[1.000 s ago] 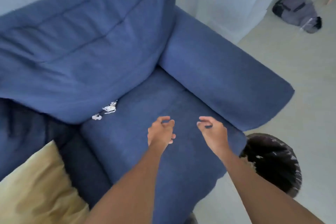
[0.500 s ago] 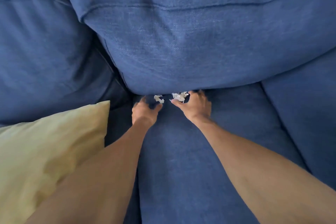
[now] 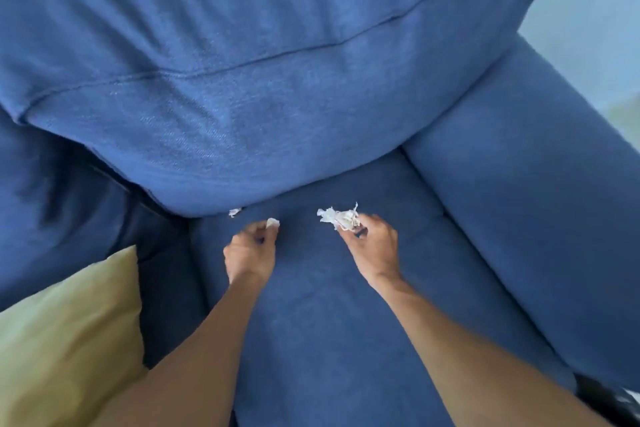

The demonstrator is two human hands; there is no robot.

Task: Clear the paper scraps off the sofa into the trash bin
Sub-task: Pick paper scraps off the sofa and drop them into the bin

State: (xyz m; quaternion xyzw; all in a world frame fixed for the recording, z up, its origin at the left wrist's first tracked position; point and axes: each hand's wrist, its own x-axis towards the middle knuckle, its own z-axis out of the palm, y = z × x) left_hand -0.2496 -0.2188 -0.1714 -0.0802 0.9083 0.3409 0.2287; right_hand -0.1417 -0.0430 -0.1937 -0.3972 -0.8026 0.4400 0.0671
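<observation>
Both hands have lifted, our right hand pinching crumpled white paper scraps, left hand nipping a small white scrap; we should clench firmly.

soft mustard-yellow fabric cushion: left of and nearer than the left hand, lying at the seat's edge | pale blue-grey wall: far beyond the right hand, upper right, blurred

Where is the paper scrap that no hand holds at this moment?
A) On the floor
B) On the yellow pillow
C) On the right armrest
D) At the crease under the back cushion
D: the loose scrap lies at the crease where the back cushion meets the seat, beyond the left hand.
</observation>
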